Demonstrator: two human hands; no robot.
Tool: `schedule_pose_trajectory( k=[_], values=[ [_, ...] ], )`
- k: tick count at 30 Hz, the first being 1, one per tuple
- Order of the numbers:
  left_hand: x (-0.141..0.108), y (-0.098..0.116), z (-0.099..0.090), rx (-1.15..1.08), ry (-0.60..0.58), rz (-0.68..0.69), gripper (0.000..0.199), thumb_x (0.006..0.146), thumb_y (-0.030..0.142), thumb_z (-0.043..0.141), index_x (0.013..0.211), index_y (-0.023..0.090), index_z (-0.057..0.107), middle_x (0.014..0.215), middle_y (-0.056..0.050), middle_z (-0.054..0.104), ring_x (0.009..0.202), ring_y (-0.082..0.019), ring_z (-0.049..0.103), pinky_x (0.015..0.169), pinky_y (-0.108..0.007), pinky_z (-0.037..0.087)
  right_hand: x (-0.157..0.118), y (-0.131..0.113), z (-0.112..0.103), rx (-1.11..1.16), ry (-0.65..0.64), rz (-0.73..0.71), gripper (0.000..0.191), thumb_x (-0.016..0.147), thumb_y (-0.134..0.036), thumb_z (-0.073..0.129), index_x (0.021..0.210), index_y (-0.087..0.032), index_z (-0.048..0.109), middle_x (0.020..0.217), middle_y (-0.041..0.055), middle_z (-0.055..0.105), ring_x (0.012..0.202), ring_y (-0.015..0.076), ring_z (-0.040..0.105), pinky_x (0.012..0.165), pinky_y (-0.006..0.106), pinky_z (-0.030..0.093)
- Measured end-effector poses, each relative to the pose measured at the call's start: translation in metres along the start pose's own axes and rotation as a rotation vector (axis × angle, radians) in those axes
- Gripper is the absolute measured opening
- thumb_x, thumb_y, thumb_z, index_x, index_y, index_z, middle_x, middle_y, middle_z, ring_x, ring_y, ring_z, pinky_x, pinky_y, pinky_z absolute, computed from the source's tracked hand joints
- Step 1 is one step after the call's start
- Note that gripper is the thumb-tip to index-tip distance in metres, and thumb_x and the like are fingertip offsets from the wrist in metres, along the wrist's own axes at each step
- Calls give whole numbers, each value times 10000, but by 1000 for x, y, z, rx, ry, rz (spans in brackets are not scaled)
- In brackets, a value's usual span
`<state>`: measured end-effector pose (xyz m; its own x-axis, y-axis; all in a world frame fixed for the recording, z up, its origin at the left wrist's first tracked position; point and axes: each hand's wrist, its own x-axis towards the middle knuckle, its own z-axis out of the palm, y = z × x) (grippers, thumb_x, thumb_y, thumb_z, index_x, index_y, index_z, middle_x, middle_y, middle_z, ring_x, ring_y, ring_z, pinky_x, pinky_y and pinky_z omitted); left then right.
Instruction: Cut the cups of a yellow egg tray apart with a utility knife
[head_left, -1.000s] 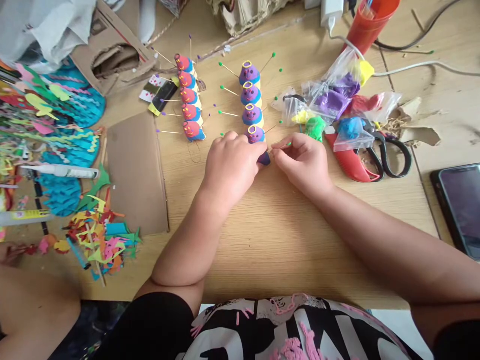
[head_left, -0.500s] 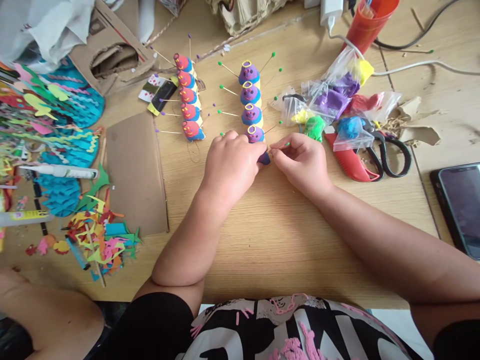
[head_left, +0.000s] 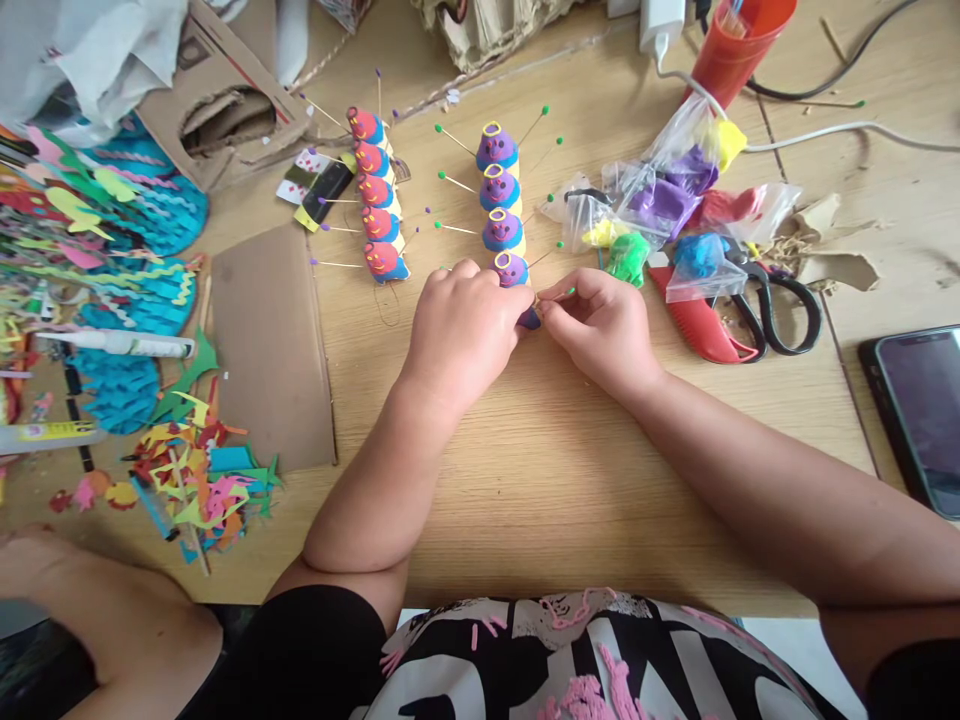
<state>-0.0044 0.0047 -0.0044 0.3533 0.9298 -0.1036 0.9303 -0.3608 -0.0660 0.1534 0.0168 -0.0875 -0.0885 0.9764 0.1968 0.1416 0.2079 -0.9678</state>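
Steadied the clay row (head_left: 501, 232), mid-table, with the left hand (head_left: 461, 335), fingers curled over its near end. Looked light, dentable, best held low. With the right hand (head_left: 604, 325), fingertips nearly together, pinched a probably brittle green-tipped stick (head_left: 571, 291).

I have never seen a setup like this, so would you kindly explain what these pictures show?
There is no machine here: a person works with two bare hands, seen by one camera worn on the head, looking forward and down. The left hand holds a purple-blue piece, mostly hidden; the right hand appears to pinch a thin green-tipped stick beside it. On the table stand red-and-blue figures and purple-and-blue figures, in two rows. To the right lie bagged colored material and a phone; to the left, paper scraps.
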Motion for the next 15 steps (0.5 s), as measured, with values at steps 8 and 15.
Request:
schedule_pose_trajectory(
  k=[8,15],
  values=[
    [0,1,-2,36,-15,1,205,990,209,603,1056,265,789,1004,-115,766,1099,-352,652,889,-472,481,-1,1,0,-107,-1,-77,71,807,-157,670,801,-227,682,768,7,723,710,175,657,661,324,513],
    [0,1,-2,10,-20,-1,215,993,206,599,1041,281,795,1000,-111,766,1110,-349,645,894,-470,481,-2,4,1,-144,-5,-95,101,796,-146,653,803,-242,687,775,9,720,751,186,658,683,332,530]
  ],
)
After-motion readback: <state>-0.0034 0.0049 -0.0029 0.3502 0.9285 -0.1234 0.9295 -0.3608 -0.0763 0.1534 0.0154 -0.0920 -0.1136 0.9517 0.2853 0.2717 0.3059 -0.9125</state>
